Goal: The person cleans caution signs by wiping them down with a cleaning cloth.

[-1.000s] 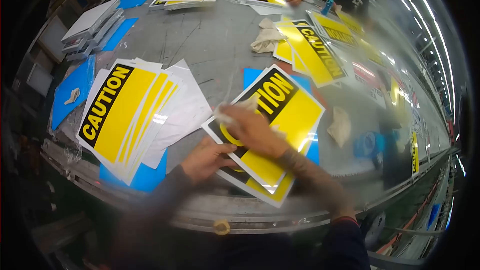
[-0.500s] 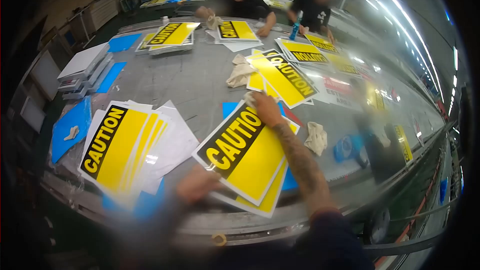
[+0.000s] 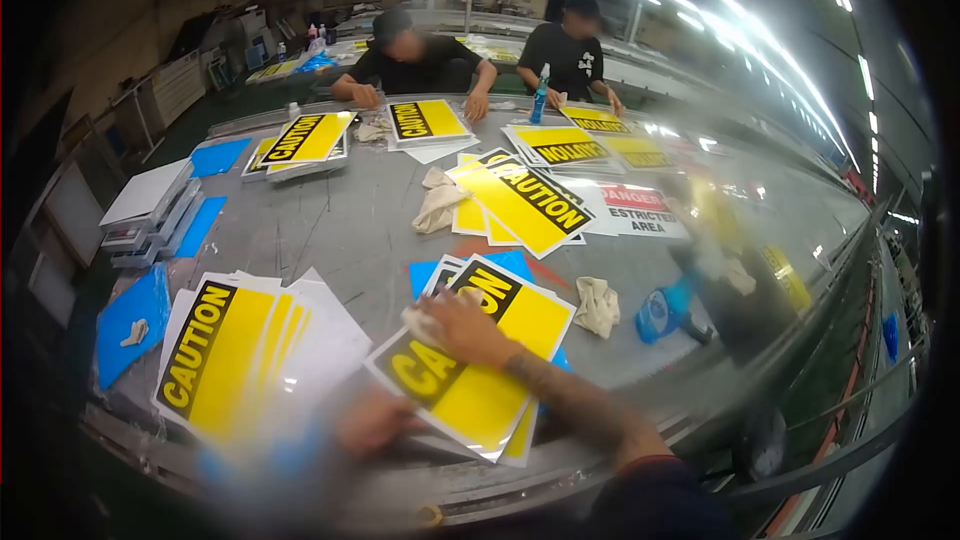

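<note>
A yellow and black CAUTION sign [image 3: 515, 365] lies tilted on top of other sheets near the table's front edge. My right hand [image 3: 465, 328] is pressed onto its black lettered band, closed over a whitish cloth [image 3: 422, 326] that shows at the fingertips. At the sign's lower left edge is my left hand [image 3: 378, 422], apparently touching it; its fingers are too blurred to make out. Blue sheeting [image 3: 424, 276] peeks out beneath these signs. Left of them spreads a fanned stack of CAUTION signs [image 3: 235, 345] with white sheets.
A crumpled cloth [image 3: 597, 306] and a blue spray bottle [image 3: 664, 312] lie to the right. Farther back are more CAUTION signs [image 3: 525, 202], another cloth [image 3: 437, 202] and a DANGER sign [image 3: 640, 212]. Two people [image 3: 420, 68] work across the table. Stacked panels [image 3: 145, 190] stand left.
My right hand with the cloth has come down from the sign's top edge toward me, onto the lettering. My left hand stays by the lower left edge. The view has shifted.
</note>
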{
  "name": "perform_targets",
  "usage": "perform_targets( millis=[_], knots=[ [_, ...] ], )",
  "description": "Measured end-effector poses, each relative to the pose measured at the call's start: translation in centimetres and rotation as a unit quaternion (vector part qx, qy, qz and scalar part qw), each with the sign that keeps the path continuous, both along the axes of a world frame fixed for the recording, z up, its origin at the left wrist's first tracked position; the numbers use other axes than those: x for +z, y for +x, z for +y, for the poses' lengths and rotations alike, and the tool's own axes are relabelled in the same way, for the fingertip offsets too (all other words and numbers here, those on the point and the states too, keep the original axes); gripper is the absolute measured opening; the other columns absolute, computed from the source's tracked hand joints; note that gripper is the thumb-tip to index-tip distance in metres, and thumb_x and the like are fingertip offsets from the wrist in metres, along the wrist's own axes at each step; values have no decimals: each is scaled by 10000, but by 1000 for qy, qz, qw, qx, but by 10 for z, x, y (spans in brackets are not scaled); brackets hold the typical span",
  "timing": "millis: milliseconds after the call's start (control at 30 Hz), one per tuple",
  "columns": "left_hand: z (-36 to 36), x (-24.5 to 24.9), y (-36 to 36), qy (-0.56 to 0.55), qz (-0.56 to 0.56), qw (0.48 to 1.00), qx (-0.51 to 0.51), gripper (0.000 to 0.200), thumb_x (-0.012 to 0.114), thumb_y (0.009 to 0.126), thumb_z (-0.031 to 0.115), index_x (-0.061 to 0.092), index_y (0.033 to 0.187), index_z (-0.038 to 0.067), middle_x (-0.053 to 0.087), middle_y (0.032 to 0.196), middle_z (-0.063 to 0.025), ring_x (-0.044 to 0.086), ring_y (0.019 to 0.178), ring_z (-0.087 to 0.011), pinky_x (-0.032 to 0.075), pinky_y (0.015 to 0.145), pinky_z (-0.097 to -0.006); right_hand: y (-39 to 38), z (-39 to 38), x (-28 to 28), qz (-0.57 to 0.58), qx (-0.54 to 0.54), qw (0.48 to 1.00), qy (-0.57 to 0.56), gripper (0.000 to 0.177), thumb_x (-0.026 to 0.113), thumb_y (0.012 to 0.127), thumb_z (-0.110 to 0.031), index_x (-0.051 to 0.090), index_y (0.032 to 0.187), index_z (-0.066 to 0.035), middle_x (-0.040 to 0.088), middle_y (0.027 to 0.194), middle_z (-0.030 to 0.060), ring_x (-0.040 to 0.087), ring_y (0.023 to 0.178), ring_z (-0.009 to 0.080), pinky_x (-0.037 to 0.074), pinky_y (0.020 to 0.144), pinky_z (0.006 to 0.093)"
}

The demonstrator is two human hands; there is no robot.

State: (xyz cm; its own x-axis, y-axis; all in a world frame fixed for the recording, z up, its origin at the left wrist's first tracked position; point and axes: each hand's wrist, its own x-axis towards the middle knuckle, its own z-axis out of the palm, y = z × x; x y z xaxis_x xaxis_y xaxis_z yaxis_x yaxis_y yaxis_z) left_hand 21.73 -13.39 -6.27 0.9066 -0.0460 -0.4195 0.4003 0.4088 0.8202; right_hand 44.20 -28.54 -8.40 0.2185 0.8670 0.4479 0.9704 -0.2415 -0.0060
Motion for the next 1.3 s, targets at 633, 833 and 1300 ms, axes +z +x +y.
perform_targets(
  millis=[633, 833, 1300],
  knots=[
    [80, 115, -226, 142, -137, 919, 341, 560, 720, 1009, 86, 528, 1535, 100, 682, 1415, -61, 692, 1242, -203, 649, 868, -374, 180, -11, -87, -47, -12, 991, 126, 479, 527, 1005, -49, 594, 1476, 10, 669, 1431, 232, 623, 1337, 429, 498, 1108, 465],
    [202, 67, -245, 261, -115, 758, 587, 550, 731, 946, 19, 589, 1473, 86, 757, 1209, -127, 754, 988, -211, 643, 727, -357, 131, -3, 2, 333, -2, 920, 207, 473, 444, 1117, -154, 536, 1546, 22, 617, 1499, 207, 612, 1347, 314, 467, 1159, 419],
    [111, 43, -176, 679, -31, 659, 322, 422, 725, 1043, 261, 673, 1407, 53, 736, 1088, -91, 690, 956, -238, 555, 870, -383, 12, -79, 68, 198, 39, 970, 133, 566, 692, 945, -7, 634, 1491, -146, 547, 1606, 188, 506, 1497, 401, 446, 1204, 453]
  ],
)
